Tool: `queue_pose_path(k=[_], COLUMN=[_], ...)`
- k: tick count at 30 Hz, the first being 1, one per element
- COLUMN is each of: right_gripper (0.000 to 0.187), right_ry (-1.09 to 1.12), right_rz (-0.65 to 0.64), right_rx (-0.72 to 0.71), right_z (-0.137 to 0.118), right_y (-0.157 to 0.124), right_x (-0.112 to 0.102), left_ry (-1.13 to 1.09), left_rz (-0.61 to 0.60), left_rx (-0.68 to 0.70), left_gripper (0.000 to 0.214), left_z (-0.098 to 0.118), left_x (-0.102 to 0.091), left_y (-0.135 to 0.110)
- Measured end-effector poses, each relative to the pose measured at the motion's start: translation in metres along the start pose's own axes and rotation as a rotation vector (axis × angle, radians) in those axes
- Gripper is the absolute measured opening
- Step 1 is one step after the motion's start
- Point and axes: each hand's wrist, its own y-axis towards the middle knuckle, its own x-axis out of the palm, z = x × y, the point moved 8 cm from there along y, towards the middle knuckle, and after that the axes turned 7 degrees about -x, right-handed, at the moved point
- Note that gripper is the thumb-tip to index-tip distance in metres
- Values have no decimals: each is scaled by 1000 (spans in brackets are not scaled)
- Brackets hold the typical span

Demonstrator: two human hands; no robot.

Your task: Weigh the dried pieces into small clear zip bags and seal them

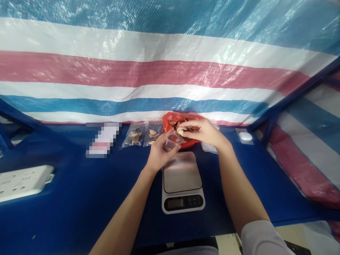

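Striped blue, white and red sheeting (159,72) fills the upper frame behind a blue table (79,198). At the centre, the left hand (160,152) pinches a small clear bag (172,139), its mouth spread open; whether anything lies inside I cannot tell. Just beside it, the right hand (208,132) holds a pale piece (181,131) between narrowly closed thumb and fingers, over a red plastic bag (191,144) in which more dried pieces (188,124) show.

As for progress, two clear packets (134,138) left of centre already hold pieces, while the pale piece is not yet in the small clear bag and the red plastic bag seems to have a fair amount left. Below the hands, the kitchen scale (183,207) stands at lower centre; no reading can be made out on its display (175,203).

A flat clear pouch (211,148) lies under the right wrist, a round white object (245,136) sits on clear film at right, and a white power strip (25,182) lies at the left edge.
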Motion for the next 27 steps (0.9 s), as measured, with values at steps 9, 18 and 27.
queue_pose_path(k=[9, 18, 27], right_gripper=[26, 29, 33], right_ry=[-247, -420, -247], right_rz=[-219, -274, -246], right_rx=[-44, -25, -90], right_z=[-38, -39, -42], right_y=[3, 2, 2], right_x=[21, 30, 28], left_ry=[2, 9, -78], left_rz=[-40, -71, -22], left_rx=[17, 22, -5], left_gripper=[50, 50, 55], left_z=[6, 6, 3], left_x=[2, 5, 0], left_y=[-1, -2, -1])
